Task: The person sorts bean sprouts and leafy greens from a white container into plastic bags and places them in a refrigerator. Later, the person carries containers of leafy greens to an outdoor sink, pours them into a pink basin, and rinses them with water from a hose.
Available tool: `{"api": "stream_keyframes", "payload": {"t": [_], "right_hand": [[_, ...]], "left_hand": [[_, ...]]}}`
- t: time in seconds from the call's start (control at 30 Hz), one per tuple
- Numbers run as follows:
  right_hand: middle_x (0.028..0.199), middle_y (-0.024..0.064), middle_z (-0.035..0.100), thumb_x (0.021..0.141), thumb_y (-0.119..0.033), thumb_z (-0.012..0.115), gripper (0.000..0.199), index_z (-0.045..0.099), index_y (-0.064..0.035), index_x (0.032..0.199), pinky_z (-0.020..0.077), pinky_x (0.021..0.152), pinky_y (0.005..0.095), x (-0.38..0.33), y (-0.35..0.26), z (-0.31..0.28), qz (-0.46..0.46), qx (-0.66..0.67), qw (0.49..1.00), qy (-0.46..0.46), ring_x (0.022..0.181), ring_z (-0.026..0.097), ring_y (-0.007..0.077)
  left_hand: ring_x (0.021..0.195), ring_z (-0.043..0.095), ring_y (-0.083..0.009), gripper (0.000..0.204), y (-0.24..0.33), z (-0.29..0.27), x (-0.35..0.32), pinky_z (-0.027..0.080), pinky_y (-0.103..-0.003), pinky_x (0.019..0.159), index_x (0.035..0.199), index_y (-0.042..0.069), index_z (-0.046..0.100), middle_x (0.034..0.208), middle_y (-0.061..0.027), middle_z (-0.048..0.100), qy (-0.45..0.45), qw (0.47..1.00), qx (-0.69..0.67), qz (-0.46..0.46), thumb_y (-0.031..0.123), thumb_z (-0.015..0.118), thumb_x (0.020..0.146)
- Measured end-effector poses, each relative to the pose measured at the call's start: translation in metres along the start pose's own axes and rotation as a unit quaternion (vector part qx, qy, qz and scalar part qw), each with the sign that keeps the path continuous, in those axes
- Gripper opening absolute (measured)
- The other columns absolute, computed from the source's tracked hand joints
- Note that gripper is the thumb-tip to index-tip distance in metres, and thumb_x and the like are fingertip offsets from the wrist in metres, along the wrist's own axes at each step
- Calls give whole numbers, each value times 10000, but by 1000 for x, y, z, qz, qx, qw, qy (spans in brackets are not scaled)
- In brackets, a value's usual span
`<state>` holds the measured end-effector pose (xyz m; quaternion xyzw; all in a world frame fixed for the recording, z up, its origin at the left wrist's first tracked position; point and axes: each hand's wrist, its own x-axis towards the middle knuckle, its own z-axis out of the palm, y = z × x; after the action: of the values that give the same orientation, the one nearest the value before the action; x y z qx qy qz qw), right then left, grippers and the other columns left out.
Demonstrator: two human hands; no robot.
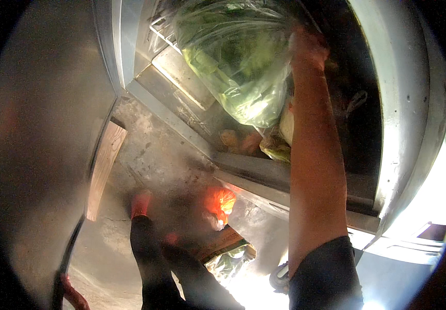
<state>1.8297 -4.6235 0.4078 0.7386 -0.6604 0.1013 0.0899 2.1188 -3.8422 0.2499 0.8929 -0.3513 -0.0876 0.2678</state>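
A large clear plastic bag of green vegetables fills the upper middle, inside an open metal cabinet that looks like a fridge. My right arm stretches up into it, and my right hand is closed on the right side of the bag's gathered film. The fingertips there are dim and blurred. At the lower left, my left hand is at the edge of the grey metal door and appears to grip it. Its fingers are partly hidden.
Under the bag lie a pale flat panel, brownish round produce and another bagged vegetable. A wooden board stands by the door. Near my feet on the floor are an orange bag and a cardboard box holding plastic wrapping.
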Motion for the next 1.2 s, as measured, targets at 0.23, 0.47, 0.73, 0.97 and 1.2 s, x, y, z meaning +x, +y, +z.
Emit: {"api": "stream_keyframes", "payload": {"t": [0.23, 0.47, 0.73, 0.97, 1.2], "right_hand": [[1106, 134, 552, 756, -179, 555, 334, 546, -125, 1086, 404, 882, 320, 1, 29, -17, 15, 472, 881, 36, 1039, 512, 265], [926, 43, 567, 653, -99, 636, 299, 597, -54, 946, 391, 728, 269, -77, -31, -54, 68, 669, 740, 22, 775, 483, 157], [851, 79, 543, 599, 30, 638, 327, 540, -13, 908, 422, 741, 294, -100, -45, -70, 80, 762, 640, 64, 813, 516, 192], [785, 53, 556, 603, 53, 605, 272, 534, -23, 854, 434, 652, 273, -132, -44, -88, 34, 774, 630, 57, 712, 531, 158], [738, 23, 532, 586, 47, 619, 272, 510, -16, 828, 411, 578, 223, -187, -42, -115, 69, 785, 616, 18, 648, 473, 86]], "left_hand": [[1110, 429, -232, 488, 76, 10, 22, 326, -356, 979, 1222, -48, 395, 1218, -155, 441, 24, 908, -201, -367, 269, 497, 866], [1099, 435, -236, 482, 55, 10, 7, 345, -365, 967, 1198, -43, 421, 1214, -152, 442, 50, 908, -194, -367, 289, 506, 859], [1075, 439, -245, 526, 66, 10, 17, 353, -373, 964, 1189, -73, 417, 1202, -162, 443, 47, 910, -215, -352, 265, 558, 811], [1122, 414, -231, 590, 49, 24, 8, 346, -350, 976, 1240, -56, 365, 1269, -142, 395, 53, 892, -262, -364, 295, 568, 811], [1267, 249, -292, 677, 121, 44, 8, 249, -445, 1004, 1333, 96, 261, 1385, -110, 252, 79, 787, -408, -455, 470, 499, 822]]}}
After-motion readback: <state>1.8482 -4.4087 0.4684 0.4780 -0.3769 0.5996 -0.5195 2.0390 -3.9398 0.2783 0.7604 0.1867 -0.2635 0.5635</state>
